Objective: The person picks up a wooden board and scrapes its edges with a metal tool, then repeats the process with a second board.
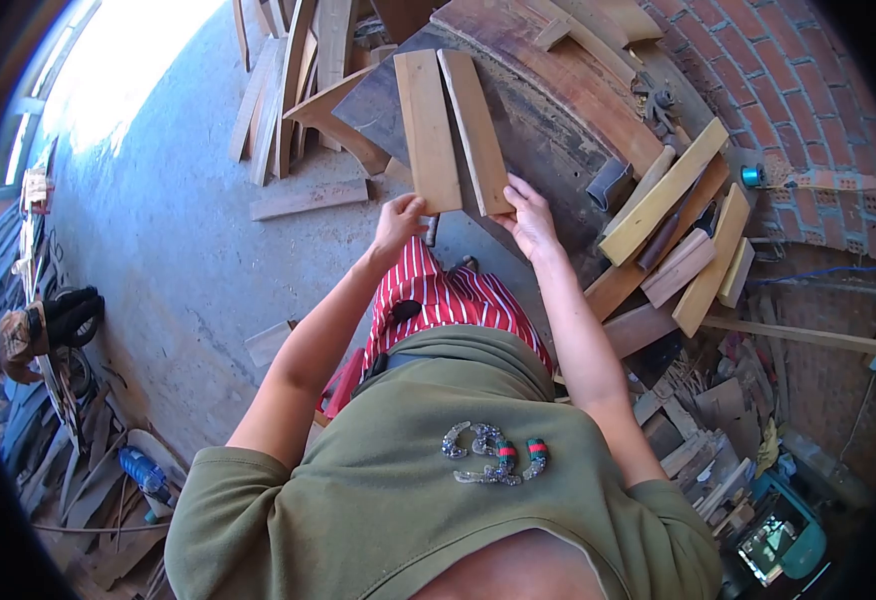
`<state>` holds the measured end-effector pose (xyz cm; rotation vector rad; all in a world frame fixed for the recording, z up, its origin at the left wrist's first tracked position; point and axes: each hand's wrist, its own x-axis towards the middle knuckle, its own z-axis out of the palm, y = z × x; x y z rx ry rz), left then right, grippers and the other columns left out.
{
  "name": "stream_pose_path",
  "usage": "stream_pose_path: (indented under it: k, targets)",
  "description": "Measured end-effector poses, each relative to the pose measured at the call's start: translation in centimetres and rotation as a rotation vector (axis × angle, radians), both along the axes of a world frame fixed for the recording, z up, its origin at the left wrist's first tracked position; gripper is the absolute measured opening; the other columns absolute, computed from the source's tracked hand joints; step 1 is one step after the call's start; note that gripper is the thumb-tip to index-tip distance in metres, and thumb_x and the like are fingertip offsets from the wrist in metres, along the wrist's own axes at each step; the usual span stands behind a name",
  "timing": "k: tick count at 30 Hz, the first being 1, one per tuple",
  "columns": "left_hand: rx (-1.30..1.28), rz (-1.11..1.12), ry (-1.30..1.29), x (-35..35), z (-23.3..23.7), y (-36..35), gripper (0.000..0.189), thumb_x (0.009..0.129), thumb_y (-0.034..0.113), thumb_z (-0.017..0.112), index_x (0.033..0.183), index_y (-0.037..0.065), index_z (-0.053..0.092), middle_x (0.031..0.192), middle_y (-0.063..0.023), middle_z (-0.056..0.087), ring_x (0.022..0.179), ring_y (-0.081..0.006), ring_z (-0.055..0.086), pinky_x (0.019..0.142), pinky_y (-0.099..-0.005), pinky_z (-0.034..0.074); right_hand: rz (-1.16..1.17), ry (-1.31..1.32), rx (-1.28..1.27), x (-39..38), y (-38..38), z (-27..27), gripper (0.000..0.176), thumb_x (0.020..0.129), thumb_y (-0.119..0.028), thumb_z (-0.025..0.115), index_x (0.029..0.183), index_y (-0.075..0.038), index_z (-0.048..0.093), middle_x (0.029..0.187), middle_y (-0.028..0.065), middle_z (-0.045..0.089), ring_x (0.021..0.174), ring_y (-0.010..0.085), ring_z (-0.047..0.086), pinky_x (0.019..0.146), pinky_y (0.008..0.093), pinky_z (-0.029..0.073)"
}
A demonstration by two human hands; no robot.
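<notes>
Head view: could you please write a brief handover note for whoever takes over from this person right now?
Left hand: grip closed on the near end of the wider plank.
Right hand: grip closed on the near end of the narrower plank.
Both planks lie side by side on the dark worktop, close together at the far ends and spreading slightly toward the hands.
Done: the pair is laid out together on the worktop.
Left: both planks are still in hand; the offcuts piled to the right are in neither hand.
</notes>
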<state>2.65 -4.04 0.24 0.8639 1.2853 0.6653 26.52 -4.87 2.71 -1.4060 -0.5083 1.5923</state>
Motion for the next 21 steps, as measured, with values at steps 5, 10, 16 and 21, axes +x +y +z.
stream_pose_path:
  k: [5,10,16,21]
  targets:
    - [0.335,0.344,0.639,-3.0,-3.3,3.4,0.036,0.094,0.016,0.06,0.129,0.005,0.055,0.103,-0.0138,0.057,0.096,-0.0272,0.053,0.089,-0.0431,0.043,-0.202,0.611,-0.145,-0.7,-0.6,0.0,0.029,0.102,-0.015,0.046,0.128,-0.01,0.056,0.096,0.0101,0.066,0.078,0.021,0.067,0.069,0.037,0.06]
    - [0.594,-0.028,0.259,3.1,5.2,2.3,0.064,0.093,0.03,0.065,0.146,0.008,0.037,0.129,-0.0199,0.044,0.113,-0.0325,0.051,0.099,-0.0435,0.041,-0.185,0.827,-0.144,-2.7,-1.9,0.3,0.022,0.104,-0.024,0.044,0.108,-0.012,0.061,0.076,0.0054,0.062,0.06,0.0141,0.061,0.069,0.0392,0.059]
    - [-0.27,-0.014,-0.417,10.2,3.3,4.2,0.045,0.091,0.028,0.066,0.119,0.007,0.039,0.109,-0.0159,0.056,0.089,-0.0242,0.062,0.064,-0.0372,0.056,-0.053,0.437,-0.099,-2.9,-4.5,2.7,0.026,0.103,-0.024,0.045,0.12,-0.014,0.061,0.089,0.0076,0.063,0.072,0.0201,0.064,0.077,0.04,0.057]
    - [-0.086,-0.046,-0.171,11.2,3.4,3.5,0.048,0.09,0.047,0.068,0.112,0.015,0.04,0.08,-0.0031,0.046,0.06,-0.0135,0.05,0.051,-0.0303,0.049,-0.352,-1.326,0.395,7.5,-6.5,6.9,0.029,0.091,0.0,0.055,0.12,-0.003,0.061,0.11,0.0184,0.062,0.106,0.0328,0.058,0.095,0.0406,0.045]
